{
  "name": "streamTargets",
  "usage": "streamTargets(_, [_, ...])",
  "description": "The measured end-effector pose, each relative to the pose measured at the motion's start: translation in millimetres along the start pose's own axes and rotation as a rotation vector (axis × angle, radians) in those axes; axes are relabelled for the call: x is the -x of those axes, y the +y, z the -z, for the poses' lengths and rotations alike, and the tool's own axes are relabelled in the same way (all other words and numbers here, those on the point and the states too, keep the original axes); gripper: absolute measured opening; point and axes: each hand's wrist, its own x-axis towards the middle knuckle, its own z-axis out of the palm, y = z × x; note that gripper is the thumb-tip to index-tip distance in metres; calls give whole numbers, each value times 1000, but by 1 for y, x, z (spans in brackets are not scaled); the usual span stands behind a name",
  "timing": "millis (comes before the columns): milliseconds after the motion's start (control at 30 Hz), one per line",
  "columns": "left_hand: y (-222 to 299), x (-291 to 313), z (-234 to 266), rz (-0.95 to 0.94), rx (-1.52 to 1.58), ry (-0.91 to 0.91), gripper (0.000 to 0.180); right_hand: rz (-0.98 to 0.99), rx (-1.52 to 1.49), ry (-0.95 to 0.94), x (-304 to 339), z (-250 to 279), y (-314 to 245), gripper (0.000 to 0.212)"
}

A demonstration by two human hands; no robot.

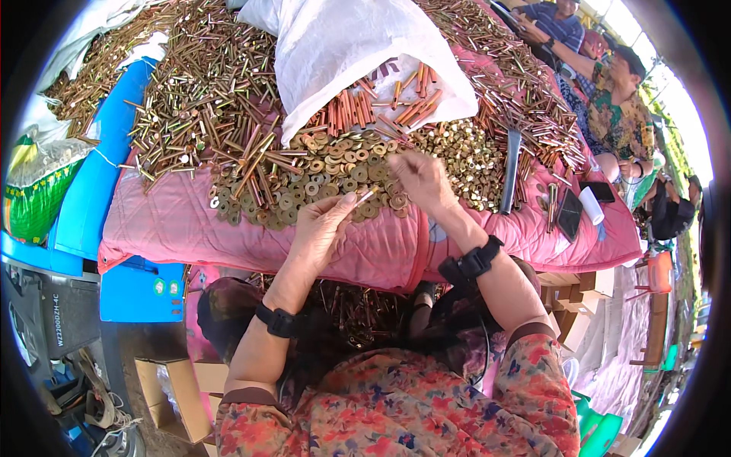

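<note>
My left hand (324, 225) pinches a short metal rod (367, 196) between thumb and fingertips, its free end pointing up to the right. Just right of it, my right hand (422, 180) hangs over the flat washers (289, 199); its fingers are smeared by motion, and what they hold, if anything, cannot be made out. Brass-coloured nuts (464, 156) lie heaped beyond the right hand. Straight ahead, a white sack (358, 49) lies with its mouth towards me, copper-coloured tubes (350, 112) spilling out. Long metal rods (205, 91) are piled to the left of the sack.
A pink quilted cloth (175, 221) covers the work surface. On its right are a dark metal bar (511, 171), a black phone (601, 191) and a white roll (591, 206). Blue plastic (99, 175) borders the left. Other people (620, 99) sit at the far right.
</note>
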Motion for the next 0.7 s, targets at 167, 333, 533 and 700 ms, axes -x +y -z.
streamTargets(167, [-2, -8, 3, -6, 25, 77, 19, 195, 531, 364, -28, 7, 51, 22])
streamTargets(333, [-4, -8, 7, -12, -6, 97, 18, 214, 504, 306, -43, -4, 53, 29])
streamTargets(533, [-7, -11, 6, 15, -20, 117, 18, 130, 500, 162, -46, -8, 43, 32])
streamTargets(700, [-2, -12, 7, -27, -6, 128, 18, 116, 437, 37, -42, 4, 32, 26])
